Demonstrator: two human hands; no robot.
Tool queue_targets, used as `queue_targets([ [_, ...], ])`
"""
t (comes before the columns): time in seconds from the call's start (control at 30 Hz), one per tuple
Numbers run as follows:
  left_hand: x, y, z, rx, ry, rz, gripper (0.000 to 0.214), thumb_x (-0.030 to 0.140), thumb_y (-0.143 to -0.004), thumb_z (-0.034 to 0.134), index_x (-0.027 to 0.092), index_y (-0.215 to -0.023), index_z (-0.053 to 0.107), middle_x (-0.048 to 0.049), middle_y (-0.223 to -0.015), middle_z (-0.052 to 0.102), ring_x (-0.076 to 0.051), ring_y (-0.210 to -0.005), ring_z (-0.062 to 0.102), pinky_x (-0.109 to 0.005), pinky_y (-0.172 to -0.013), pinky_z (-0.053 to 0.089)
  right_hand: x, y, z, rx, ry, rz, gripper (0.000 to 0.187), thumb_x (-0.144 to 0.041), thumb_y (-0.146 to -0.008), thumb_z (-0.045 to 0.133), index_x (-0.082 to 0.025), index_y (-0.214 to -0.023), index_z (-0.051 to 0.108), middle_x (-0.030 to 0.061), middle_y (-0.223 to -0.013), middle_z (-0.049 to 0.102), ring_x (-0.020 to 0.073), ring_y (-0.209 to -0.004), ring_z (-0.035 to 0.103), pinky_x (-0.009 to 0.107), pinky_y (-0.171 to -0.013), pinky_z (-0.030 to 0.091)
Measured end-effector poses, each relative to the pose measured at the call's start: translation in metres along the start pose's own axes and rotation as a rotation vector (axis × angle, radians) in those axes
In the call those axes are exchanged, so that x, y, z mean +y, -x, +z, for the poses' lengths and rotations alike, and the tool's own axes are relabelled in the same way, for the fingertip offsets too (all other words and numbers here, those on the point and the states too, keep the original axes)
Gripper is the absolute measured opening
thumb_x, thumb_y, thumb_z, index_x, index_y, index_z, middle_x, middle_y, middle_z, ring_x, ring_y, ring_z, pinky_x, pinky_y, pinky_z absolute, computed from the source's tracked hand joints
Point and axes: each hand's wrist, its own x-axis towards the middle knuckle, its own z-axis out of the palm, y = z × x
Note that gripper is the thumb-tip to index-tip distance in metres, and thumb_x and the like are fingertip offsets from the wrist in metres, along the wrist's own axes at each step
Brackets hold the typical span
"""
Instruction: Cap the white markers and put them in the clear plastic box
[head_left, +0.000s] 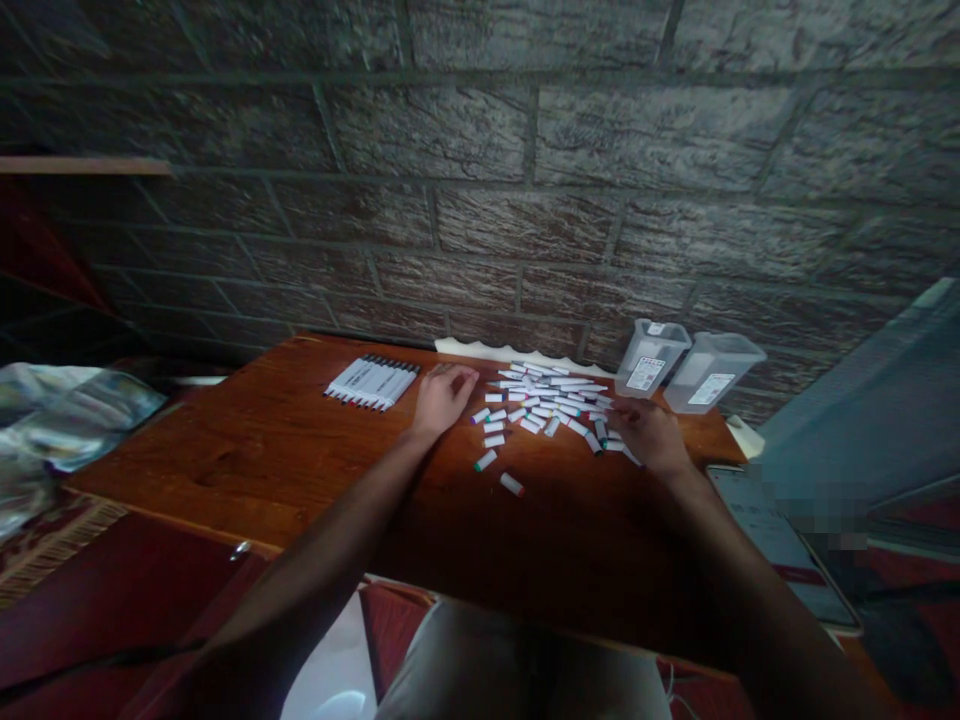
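My left hand [444,400] rests on the table between a row of markers and a loose pile, its fingers loosely bent and apart, with nothing visible in them. At the right side of the pile is my right hand [651,436], its fingertips closed at the end of a white marker [595,398]; the dim light blurs this grip. The pile of white markers [551,382] lies jumbled. Short white caps [493,427] with coloured ends are scattered along its near side, one cap [512,484] closest to me. The neat row of dark-ended markers [373,382] lies side by side at left.
Two clear plastic cases [709,375] with labels stand at the table's back right. A tablet-like device [780,545] lies by my right forearm. Behind the wooden table [247,440] rises a brick-patterned wall [480,220]. Crumpled plastic [67,415] sits at far left.
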Motion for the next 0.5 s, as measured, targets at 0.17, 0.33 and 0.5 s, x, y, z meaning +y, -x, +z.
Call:
queue_targets([
  [0.17,0.005,0.003,0.006,-0.072,0.086,0.038,0.025,0.038,-0.090,0.053,0.019,-0.090,0.068,-0.0050,-0.086,0.072,-0.020,-0.083,0.065,-0.031,-0.080,0.050,-0.009,0.004,0.002,-0.007,-0.040,-0.149,0.024,-0.041,-0.084,0.061,-0.022,-0.088,0.074,0.0050,-0.085,0.073,0.0199,-0.080,0.067,0.030,-0.078,0.050],
  [0.33,0.009,0.005,0.008,-0.117,0.113,0.054,0.024,0.037,-0.091,0.052,0.020,-0.090,0.068,-0.0038,-0.085,0.071,-0.018,-0.082,0.065,-0.029,-0.078,0.049,-0.031,0.008,0.018,-0.056,0.055,-0.277,0.015,-0.032,-0.085,0.063,-0.022,-0.087,0.074,0.0075,-0.098,0.071,0.0235,-0.099,0.061,0.036,-0.095,0.044],
  [0.5,0.011,0.004,0.007,-0.107,0.110,0.059,0.023,0.037,-0.091,0.053,0.019,-0.089,0.068,-0.0040,-0.085,0.071,-0.018,-0.081,0.065,-0.028,-0.076,0.048,-0.030,0.009,0.016,-0.098,-0.024,-0.261,0.015,-0.031,-0.087,0.059,-0.022,-0.091,0.070,0.0052,-0.091,0.071,0.0210,-0.090,0.061,0.033,-0.085,0.047],
])
